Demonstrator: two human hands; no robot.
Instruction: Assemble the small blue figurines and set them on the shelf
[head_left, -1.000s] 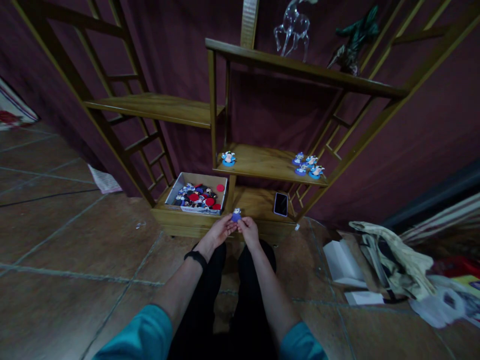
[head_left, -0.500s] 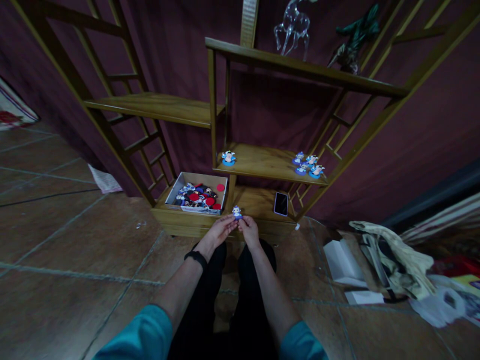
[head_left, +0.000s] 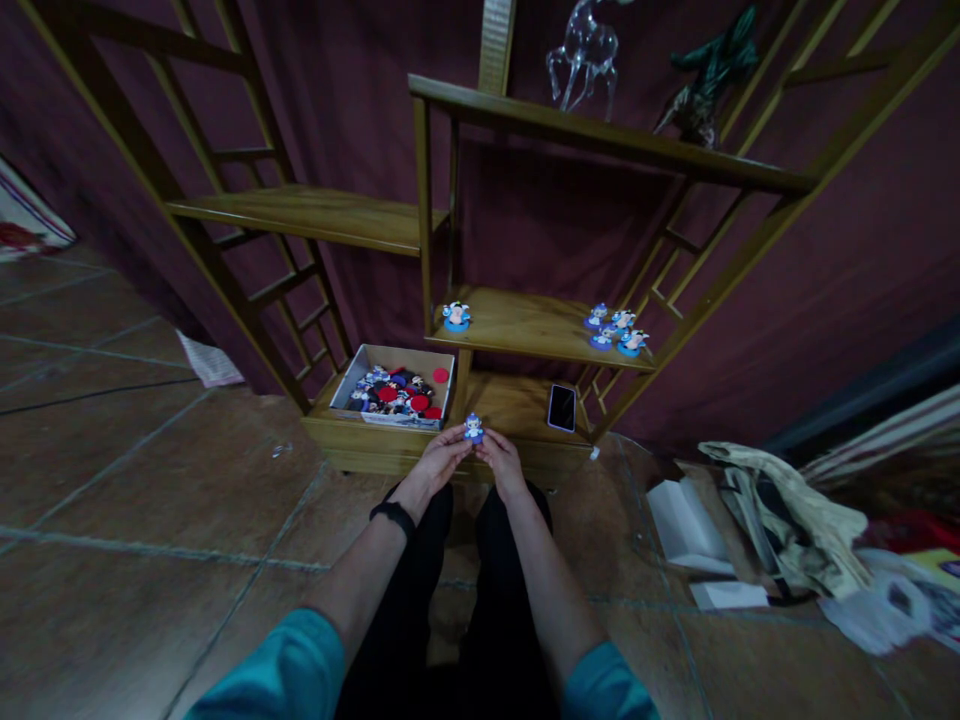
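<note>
A small figurine point(head_left: 473, 428) in white and purple, on a round purple base, is held upright between my two hands in front of the low shelf. My left hand point(head_left: 444, 455) grips its base from the left with the fingers closed. From the right, my right hand point(head_left: 501, 460) pinches the same base. Just beyond my left hand stands an open cardboard box point(head_left: 352, 382) with a jumble of figurines and red discs. On the shelf above, a blue-based figurine point(head_left: 456, 317) stands at the left end and several figurines point(head_left: 602, 337) cluster at the right.
A phone point(head_left: 562, 408) lies on the lower shelf at right. The wooden rack point(head_left: 525, 325) frames the space ahead. Higher up stand a clear glass horse point(head_left: 585, 55) and a dark green statue point(head_left: 709, 80). White packaging point(head_left: 686, 525) and a beige cloth point(head_left: 802, 510) lie on the floor at right.
The figurine has turned and tilted slightly between my fingers, and its purple base shows more. My right hand has shifted a little. The shelf figurines are unchanged.
</note>
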